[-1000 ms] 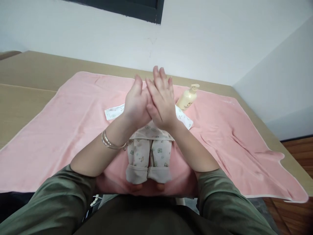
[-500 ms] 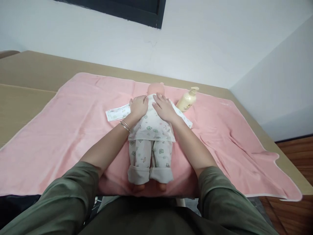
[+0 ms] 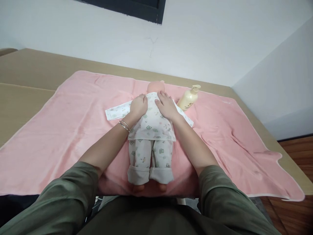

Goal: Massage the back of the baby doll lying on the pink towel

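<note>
A baby doll (image 3: 156,86) lies face down on a pink blanket (image 3: 73,140), its head toward the wall. It wears a white printed top (image 3: 150,125) and matching trousers (image 3: 140,153) with turned-up cuffs; the feet poke out below. My left hand (image 3: 138,106) rests flat on the left shoulder of the top, fingers close together and stretched out. On the right shoulder lies my right hand (image 3: 166,105), its fingers straight and slightly spread. Both palms press on the cloth, with nothing held. The sleeves stretch out to both sides.
A cream pump bottle (image 3: 188,99) stands on the blanket just right of the doll, close to my right hand. Under the blanket is a wooden table (image 3: 29,68), with a white wall (image 3: 195,42) behind it.
My right hand has shifted slightly outward to the right across the doll's upper back. My left hand stays almost in place. The view has tilted a little.
</note>
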Demonstrator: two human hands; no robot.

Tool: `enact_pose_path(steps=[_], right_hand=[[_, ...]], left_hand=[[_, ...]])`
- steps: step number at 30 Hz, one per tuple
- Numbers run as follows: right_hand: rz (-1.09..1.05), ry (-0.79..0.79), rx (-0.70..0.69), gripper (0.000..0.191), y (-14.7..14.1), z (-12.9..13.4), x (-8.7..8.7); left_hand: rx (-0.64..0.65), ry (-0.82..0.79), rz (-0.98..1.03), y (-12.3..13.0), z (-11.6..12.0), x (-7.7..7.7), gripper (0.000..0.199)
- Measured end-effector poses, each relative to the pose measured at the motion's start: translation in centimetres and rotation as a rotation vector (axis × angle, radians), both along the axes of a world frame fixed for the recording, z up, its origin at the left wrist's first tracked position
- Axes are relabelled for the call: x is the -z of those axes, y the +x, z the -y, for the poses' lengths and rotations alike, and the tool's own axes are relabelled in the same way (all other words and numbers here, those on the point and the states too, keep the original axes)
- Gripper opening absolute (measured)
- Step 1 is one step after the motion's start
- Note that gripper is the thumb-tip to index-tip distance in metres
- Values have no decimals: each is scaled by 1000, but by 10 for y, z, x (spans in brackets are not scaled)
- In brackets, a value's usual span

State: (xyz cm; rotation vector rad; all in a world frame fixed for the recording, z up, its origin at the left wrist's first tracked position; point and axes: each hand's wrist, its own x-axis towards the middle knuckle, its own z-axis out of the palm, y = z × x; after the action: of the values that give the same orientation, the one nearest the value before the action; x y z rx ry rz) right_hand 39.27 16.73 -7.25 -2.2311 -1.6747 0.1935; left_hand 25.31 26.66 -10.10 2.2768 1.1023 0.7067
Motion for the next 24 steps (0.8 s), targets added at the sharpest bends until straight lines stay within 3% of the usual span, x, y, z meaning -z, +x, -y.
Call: enact_pose_path(steps=[4, 7, 10, 13, 17, 21, 24], right_hand=[[54, -63, 187, 72, -20, 7, 0], [112, -56, 121, 71, -45, 14, -2], [107, -46, -9, 68, -45, 13, -2], [14, -44, -27, 67, -22, 6, -2], [-92, -45, 87, 70, 3, 1, -1], [-95, -65, 205, 78, -2, 4, 1], [-25, -34, 218, 79, -16, 5, 3]], left_hand=[[-91, 5, -151, 0, 3, -8, 55], [-156, 6, -253, 0, 3, -9, 56], [-184, -8, -289, 0, 3, -8, 60], [-146, 36, -241, 1, 8, -7, 61], [-27, 101, -186, 4, 19, -11, 59], [2, 81, -168, 5, 17, -10, 58], [33, 58, -127, 2, 7, -2, 62]])
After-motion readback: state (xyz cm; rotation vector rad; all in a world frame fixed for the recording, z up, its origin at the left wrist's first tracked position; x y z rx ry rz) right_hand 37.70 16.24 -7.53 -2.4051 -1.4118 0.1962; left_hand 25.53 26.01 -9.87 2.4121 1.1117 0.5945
